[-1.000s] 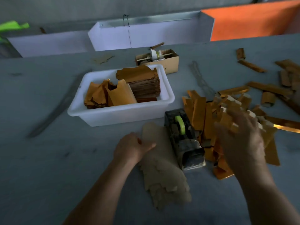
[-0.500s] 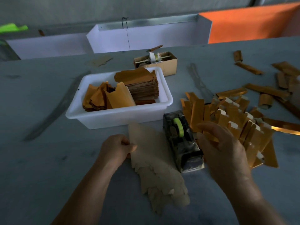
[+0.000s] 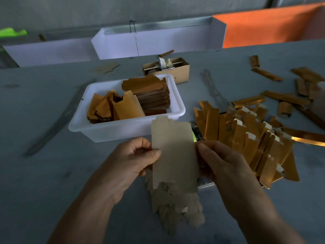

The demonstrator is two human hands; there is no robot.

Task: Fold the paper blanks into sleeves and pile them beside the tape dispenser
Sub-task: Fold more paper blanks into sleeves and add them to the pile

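Item, nearest: fanned stack of paper blanks [image 3: 175,206] — dull kraft-brown, matte, ragged with die-cut tabs — lay flat on the grey table [image 3: 44,182] below the hands.

Item, held: one paper blank [image 3: 173,155], flat, stiff, rectangular with a tabbed top edge, raised upright above that stack. Half a second before, the left hand [image 3: 133,161] only touched the stack's edge and the right hand [image 3: 221,162] was coming back from the gold pile; at this moment both had the blank, the left pinching its left edge between thumb and curled fingers, the right holding the right edge with thumb in front. Judgement: a finished sleeve had just been dropped, and a fresh blank was up, unfolded, ready for creasing.

Item, behind the blank: tape dispenser [image 3: 196,136], dark body, lime-green roll core, mostly hidden.

Item, just right of the dispenser: pile of folded sleeves [image 3: 249,143] — glossy gold-orange foil faces, pale card tabs, long narrow box forms, leaning together.

Item, further: white plastic tub [image 3: 126,131], smooth-walled, holding more gold-faced blanks, some stacked, some loose.

Item, far: small cardboard box [image 3: 179,71]; scattered gold strips [image 3: 284,101] towards the right.
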